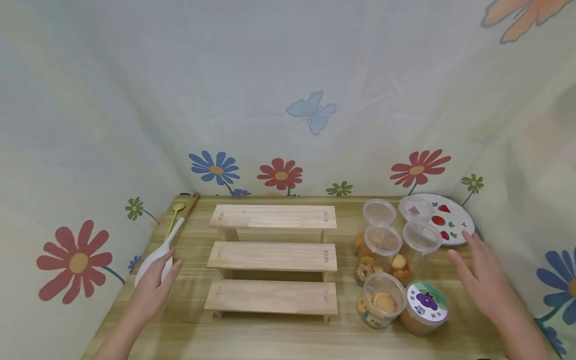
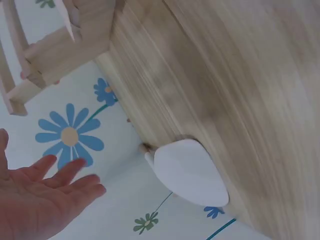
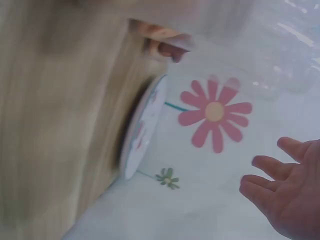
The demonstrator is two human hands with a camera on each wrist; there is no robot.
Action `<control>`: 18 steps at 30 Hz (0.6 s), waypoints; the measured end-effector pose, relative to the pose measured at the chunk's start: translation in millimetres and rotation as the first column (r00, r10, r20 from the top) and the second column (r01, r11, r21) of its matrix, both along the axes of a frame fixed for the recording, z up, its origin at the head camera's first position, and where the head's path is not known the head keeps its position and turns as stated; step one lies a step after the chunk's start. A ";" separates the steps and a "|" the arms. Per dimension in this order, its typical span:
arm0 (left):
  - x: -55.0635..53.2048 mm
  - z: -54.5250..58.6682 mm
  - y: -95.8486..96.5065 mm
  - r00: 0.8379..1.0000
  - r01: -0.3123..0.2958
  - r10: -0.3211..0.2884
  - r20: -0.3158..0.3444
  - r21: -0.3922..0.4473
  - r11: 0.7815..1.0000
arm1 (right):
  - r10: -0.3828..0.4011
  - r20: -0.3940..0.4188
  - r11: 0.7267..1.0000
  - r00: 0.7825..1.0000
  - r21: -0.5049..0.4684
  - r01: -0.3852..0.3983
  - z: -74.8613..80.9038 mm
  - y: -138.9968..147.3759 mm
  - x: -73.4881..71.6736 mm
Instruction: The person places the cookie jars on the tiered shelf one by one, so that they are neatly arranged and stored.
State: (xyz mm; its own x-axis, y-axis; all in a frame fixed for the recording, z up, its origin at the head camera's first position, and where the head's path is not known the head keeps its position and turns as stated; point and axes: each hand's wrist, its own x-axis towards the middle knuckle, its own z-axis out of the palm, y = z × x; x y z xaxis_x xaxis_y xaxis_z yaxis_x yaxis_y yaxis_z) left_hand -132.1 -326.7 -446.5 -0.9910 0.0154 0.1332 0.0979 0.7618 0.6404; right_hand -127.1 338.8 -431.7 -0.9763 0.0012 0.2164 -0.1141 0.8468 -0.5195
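Observation:
In the head view my left hand (image 1: 155, 280) hovers with loose, spread fingers, overlapping the head of a white spatula (image 1: 163, 248) with a wooden handle end. A gold spoon (image 1: 173, 216) lies beside that handle. The left wrist view shows the palm and relaxed fingers holding nothing, apart from the white spatula head (image 2: 190, 172). My right hand (image 1: 486, 280) is at the right, thumb and fingers apart and holding nothing. Its fingertips come close to the rim of a white plate (image 1: 454, 220) with red fruit prints. To its left stand several clear plastic jars (image 1: 382, 241) of cookies.
A three-step wooden rack (image 1: 272, 257) stands in the middle of the wooden table (image 1: 180, 330). One front jar (image 1: 425, 307) has a printed lid with a purple flower. Flower-patterned cloth (image 1: 279, 130) surrounds the table at the back and sides.

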 end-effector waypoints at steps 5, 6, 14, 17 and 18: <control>12.2 -1.5 6.2 0.997 -0.001 -0.007 0.075 0.102 0.995 | 0.047 -0.007 0.999 0.999 -0.025 -0.047 18.0 -10.6 -0.3; 13.3 -3.2 8.3 0.996 -0.002 -0.008 0.089 0.113 0.994 | 0.053 -0.003 0.998 0.999 -0.031 -0.053 20.5 -13.8 -0.4; 14.5 -26.7 27.1 0.986 0.023 -0.056 0.159 0.204 0.979 | 0.056 0.049 0.996 0.997 -0.069 -0.052 25.9 -38.5 -0.4; 17.3 -33.2 32.0 0.978 0.039 -0.094 0.187 0.278 0.960 | 0.047 0.063 0.997 0.997 -0.071 -0.043 24.5 -43.8 -0.4; 18.6 -34.9 33.5 0.976 0.049 -0.109 0.187 0.300 0.953 | 0.039 0.071 0.997 0.997 -0.067 -0.034 23.9 -45.1 -0.2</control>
